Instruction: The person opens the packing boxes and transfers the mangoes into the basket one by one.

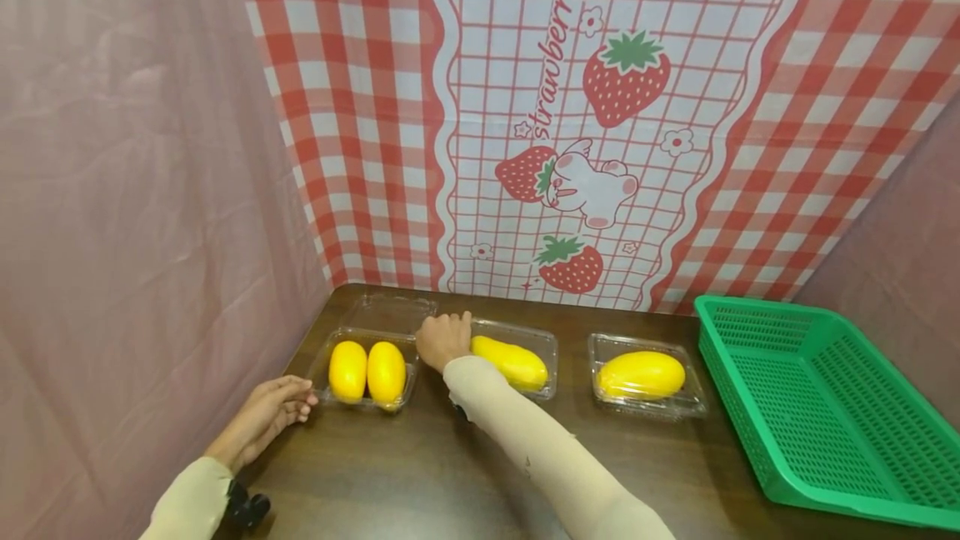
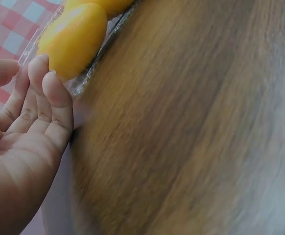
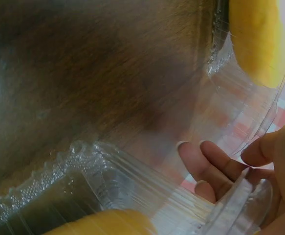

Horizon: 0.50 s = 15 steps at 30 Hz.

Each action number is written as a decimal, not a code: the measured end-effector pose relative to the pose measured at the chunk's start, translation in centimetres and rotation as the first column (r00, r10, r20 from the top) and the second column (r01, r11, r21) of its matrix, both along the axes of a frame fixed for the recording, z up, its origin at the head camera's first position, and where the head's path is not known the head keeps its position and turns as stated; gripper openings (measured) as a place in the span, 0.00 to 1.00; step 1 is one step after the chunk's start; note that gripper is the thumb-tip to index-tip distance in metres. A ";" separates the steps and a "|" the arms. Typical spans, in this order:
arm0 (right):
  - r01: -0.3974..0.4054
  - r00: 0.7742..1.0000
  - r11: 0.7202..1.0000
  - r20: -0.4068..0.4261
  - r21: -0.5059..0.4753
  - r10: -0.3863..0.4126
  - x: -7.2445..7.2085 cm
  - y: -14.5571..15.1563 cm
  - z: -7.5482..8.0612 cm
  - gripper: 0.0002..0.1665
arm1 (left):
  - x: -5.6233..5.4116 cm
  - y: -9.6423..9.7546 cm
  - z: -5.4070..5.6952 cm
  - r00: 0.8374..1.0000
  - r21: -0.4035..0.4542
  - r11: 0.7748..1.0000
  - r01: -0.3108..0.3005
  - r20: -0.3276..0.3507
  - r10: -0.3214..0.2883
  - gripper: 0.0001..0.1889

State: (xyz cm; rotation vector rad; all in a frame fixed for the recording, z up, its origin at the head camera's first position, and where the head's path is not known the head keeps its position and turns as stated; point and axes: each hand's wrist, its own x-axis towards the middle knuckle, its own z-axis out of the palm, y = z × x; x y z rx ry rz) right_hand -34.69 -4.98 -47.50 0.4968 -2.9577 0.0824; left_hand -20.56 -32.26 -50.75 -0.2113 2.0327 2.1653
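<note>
Two yellow oval fruits [image 1: 348, 371] stand side by side in the left clear plastic box [image 1: 411, 348]. My left hand [image 1: 273, 411] is at that box's left edge, with its fingers loosely bent and a gap between thumb and fingertips in the left wrist view. Between the left box and the middle clear box [image 1: 554, 357] is my right hand [image 1: 444, 340]. In the right wrist view its fingers [image 3: 220, 164] are loosely bent beside clear plastic walls, and no firm grip shows. The middle box holds a long yellow fruit [image 1: 512, 362], partly hidden by the right hand.
A third clear box [image 1: 696, 408] with one yellow fruit [image 1: 641, 375] lies farther right. Beyond it sits a green perforated basket [image 1: 757, 448]. A clear lid [image 1: 393, 307] lies behind the left box. A checked strawberry-print cloth [image 1: 555, 107] hangs behind the brown table [image 1: 390, 473].
</note>
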 end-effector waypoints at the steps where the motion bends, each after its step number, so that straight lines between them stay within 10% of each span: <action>1: -0.001 1.000 1.000 0.005 0.015 0.001 0.0 0.0 0.1 0.20 | 0.0 -0.1 0.1 1.000 -0.008 1.000 0.022 -0.004 -0.022 0.11; 15: -0.056 0.995 0.992 -0.072 0.110 0.064 0.7 0.4 0.7 0.19 | 0.1 -0.8 0.6 0.988 -0.048 0.987 0.154 -0.027 -0.155 0.12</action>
